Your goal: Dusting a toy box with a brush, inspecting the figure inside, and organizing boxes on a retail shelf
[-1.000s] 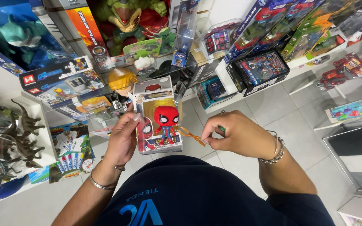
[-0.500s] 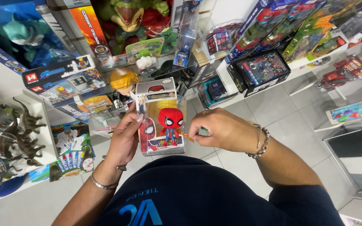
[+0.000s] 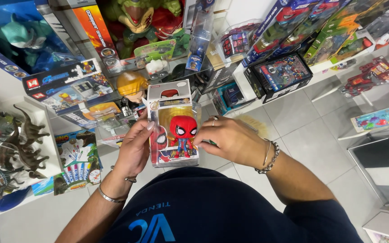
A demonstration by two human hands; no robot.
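I hold a small window box (image 3: 175, 128) with a red big-headed figure inside, at chest height above a tiled floor. My left hand (image 3: 136, 146) grips the box's left side, thumb on its front edge. My right hand (image 3: 228, 139) presses against the box's right side, fingers curled at the clear window; a thin object barely shows under its fingers. Both wrists wear bracelets.
White shelves (image 3: 5, 76) on the left carry dinosaur figures (image 3: 21, 144), boxed toys and a marker set (image 3: 77, 168). Ahead stand a green plush figure (image 3: 136, 22) and more boxed toys (image 3: 280, 74). A dark box (image 3: 386, 166) sits at the right on grey floor tiles (image 3: 302, 130).
My right hand has moved left from a spot apart from the box onto its right side. The thin orange stick it held out is now tucked under the fingers. The box stays in my left hand.
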